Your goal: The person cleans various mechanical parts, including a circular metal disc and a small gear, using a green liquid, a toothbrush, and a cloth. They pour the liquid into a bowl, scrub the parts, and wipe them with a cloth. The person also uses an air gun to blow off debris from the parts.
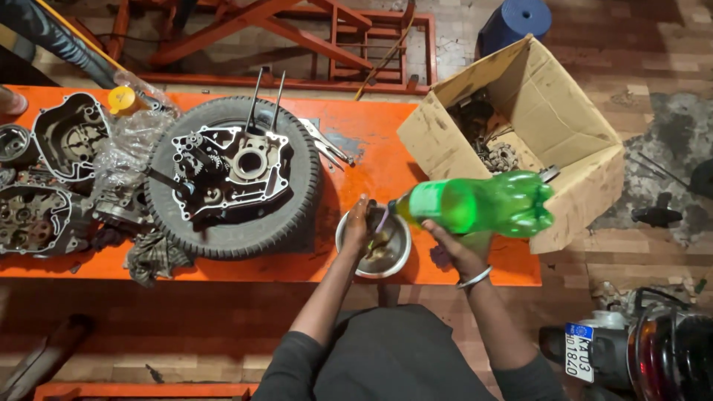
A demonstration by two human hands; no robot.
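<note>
My right hand (454, 250) grips a green plastic bottle (483, 206), tipped on its side with its mouth toward a round metal bowl (399, 261) on the orange workbench (375, 160). A thin stream of liquid runs from the bottle into the bowl. My left hand (357, 224) reaches into the bowl's left side, its fingers closed around a small dark part that I cannot make out.
An engine crankcase half (232, 169) lies inside a tyre (301, 200) at the bench's middle. More engine covers (67, 134), a plastic bag and a rag sit to the left. An open cardboard box (553, 126) of parts stands at the right end. A motorbike tail (653, 349) is at lower right.
</note>
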